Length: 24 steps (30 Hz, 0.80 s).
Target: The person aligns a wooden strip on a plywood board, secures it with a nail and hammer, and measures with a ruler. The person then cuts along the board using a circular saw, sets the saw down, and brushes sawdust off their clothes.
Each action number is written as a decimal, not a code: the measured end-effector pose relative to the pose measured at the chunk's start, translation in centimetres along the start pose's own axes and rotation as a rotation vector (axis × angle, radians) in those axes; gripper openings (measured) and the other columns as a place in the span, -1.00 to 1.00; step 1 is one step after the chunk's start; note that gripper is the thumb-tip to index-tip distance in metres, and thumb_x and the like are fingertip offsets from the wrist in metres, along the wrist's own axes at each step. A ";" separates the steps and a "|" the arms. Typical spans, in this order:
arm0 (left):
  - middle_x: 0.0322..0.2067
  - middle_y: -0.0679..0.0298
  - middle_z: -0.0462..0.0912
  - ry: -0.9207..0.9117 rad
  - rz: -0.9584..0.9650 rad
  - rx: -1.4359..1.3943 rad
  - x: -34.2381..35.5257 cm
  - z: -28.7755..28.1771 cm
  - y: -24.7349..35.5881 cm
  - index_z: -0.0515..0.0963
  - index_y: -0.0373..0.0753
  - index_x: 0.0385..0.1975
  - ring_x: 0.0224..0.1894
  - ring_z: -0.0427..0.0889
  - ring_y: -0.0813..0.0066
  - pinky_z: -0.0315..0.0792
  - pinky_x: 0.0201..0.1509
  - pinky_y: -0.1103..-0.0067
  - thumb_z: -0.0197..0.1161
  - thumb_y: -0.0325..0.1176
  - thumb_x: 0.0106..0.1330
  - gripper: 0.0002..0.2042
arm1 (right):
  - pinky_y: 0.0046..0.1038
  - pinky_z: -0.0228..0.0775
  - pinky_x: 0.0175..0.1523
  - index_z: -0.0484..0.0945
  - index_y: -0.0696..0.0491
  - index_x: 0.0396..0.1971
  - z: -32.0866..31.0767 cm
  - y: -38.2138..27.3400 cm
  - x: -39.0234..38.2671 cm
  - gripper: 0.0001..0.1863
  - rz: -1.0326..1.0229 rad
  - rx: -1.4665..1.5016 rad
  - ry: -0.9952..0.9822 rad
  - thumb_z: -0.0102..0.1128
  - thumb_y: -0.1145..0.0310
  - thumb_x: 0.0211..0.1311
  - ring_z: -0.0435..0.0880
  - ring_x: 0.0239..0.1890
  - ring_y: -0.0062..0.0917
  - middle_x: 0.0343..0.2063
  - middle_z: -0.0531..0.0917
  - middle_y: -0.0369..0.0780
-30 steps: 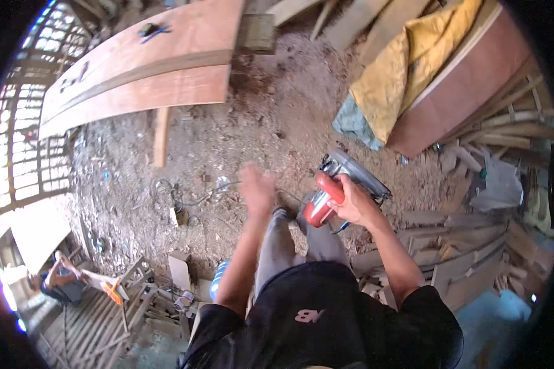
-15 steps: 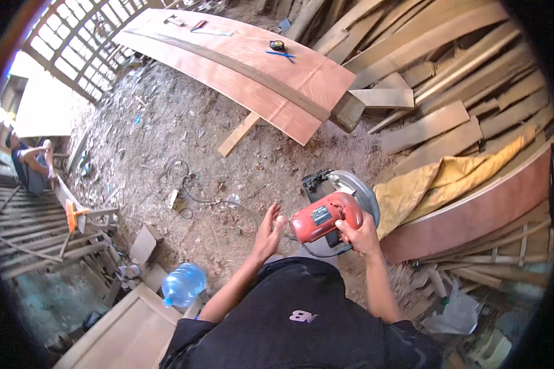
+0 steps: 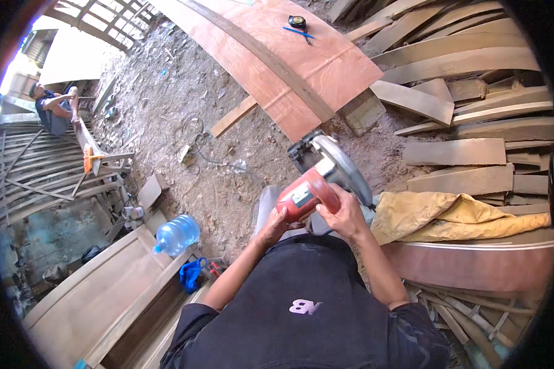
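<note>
A red circular saw [image 3: 298, 198] with a grey blade guard is held in front of my body. My right hand [image 3: 347, 216] wraps round its rear handle. Around the near end of the red motor housing, my left hand [image 3: 271, 229] is closed, its fingers partly hidden underneath. The saw's front points toward the near end of a plywood sheet [image 3: 335, 67], which has a long wooden strip [image 3: 261, 54] lying along it. On that sheet rest a black tape measure [image 3: 297, 22] and a thin blue marking tool [image 3: 297, 32].
Stacked boards [image 3: 455, 150] and a folded yellow tarp [image 3: 437, 216] lie at right. A power cord [image 3: 209, 158] trails over the littered dirt floor. To the left are a blue water bottle [image 3: 178, 235], a wooden panel [image 3: 104, 289] and a seated person [image 3: 55, 111].
My left hand has gone from open beside the saw to gripping its motor housing. The saw's front now appears closer to the plywood's near end. The view has shifted.
</note>
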<state>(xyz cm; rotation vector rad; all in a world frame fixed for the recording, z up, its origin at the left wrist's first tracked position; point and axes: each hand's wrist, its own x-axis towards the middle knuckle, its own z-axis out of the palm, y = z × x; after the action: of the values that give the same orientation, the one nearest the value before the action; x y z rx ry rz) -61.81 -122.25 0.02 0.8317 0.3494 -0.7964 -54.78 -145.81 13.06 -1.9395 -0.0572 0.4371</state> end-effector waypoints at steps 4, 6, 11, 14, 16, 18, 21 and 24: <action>0.34 0.30 0.57 0.236 0.053 -0.053 2.4 1.5 1.1 0.14 0.09 0.56 0.33 0.60 0.28 0.54 0.18 0.22 0.37 0.42 0.22 -0.02 | -0.06 0.65 -0.01 0.56 0.13 0.14 0.0 2.1 3.5 -0.51 -0.121 0.012 0.020 0.37 0.37 0.20 0.77 -0.11 0.08 -0.23 0.75 0.15; 0.30 0.27 0.60 0.290 0.014 -0.048 3.4 0.4 1.1 0.17 0.06 0.54 0.31 0.61 0.32 0.53 0.15 0.33 0.39 0.35 0.25 -0.06 | -0.01 0.63 -0.02 0.54 0.13 0.13 0.1 2.3 4.8 -0.51 -0.064 0.052 0.018 0.37 0.38 0.18 0.74 -0.13 0.13 -0.27 0.74 0.17; 0.38 0.15 0.52 0.282 0.073 -0.033 6.1 -1.4 3.4 0.18 -0.06 0.56 0.38 0.54 0.26 0.41 0.40 0.26 0.24 0.31 0.37 -0.13 | 0.07 0.62 -0.06 0.50 0.13 0.04 0.8 3.0 8.4 -0.54 -0.043 0.042 0.014 0.35 0.37 0.12 0.74 -0.19 0.15 -0.32 0.73 0.18; 0.50 0.11 0.35 0.274 0.066 0.063 7.0 -0.6 5.5 0.12 -0.12 0.59 0.50 0.38 0.21 0.28 0.51 0.24 0.14 0.29 0.43 -0.13 | 0.01 0.62 -0.05 0.52 0.10 0.15 1.6 3.3 9.2 -0.45 0.045 0.038 0.036 0.38 0.40 0.10 0.75 -0.17 0.09 -0.28 0.74 0.13; 0.49 0.18 0.35 0.276 0.129 -0.001 7.7 -0.9 6.2 0.11 -0.11 0.58 0.49 0.38 0.21 0.27 0.56 0.23 0.20 0.08 0.49 -0.24 | 0.00 0.62 -0.06 0.52 0.12 0.15 1.8 3.9 10.0 -0.44 0.046 0.037 0.036 0.39 0.39 0.09 0.76 -0.18 0.09 -0.28 0.75 0.13; 0.43 0.20 0.42 0.283 0.150 -0.008 8.5 -1.1 6.2 0.21 -0.15 0.52 0.45 0.44 0.23 0.33 0.53 0.24 0.21 0.01 0.49 -0.31 | 0.00 0.63 -0.07 0.52 0.14 0.16 1.2 4.4 10.4 -0.43 0.055 0.095 0.047 0.40 0.39 0.09 0.77 -0.19 0.06 -0.27 0.75 0.13; 0.29 0.21 0.56 0.349 0.160 -0.045 8.8 -1.9 5.9 0.36 -0.19 0.43 0.31 0.57 0.27 0.41 0.45 0.26 0.19 -0.05 0.49 -0.41 | -0.02 0.66 -0.08 0.53 0.11 0.17 1.5 4.4 10.8 -0.42 0.070 0.046 0.010 0.41 0.40 0.09 0.79 -0.21 0.02 -0.27 0.77 0.09; 0.27 0.22 0.57 0.383 0.090 0.014 8.8 -1.7 6.4 0.35 -0.18 0.43 0.29 0.58 0.28 0.41 0.45 0.27 0.16 -0.03 0.49 -0.41 | -0.04 0.67 -0.08 0.55 0.10 0.16 1.4 4.6 10.9 -0.43 0.085 0.058 0.041 0.42 0.40 0.08 0.80 -0.21 0.01 -0.26 0.78 0.07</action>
<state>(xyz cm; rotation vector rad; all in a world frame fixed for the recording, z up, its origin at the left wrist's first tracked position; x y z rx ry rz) -51.09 -122.60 -2.71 1.0073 0.6411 -0.5530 -45.85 -143.83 5.49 -1.8978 0.0636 0.4499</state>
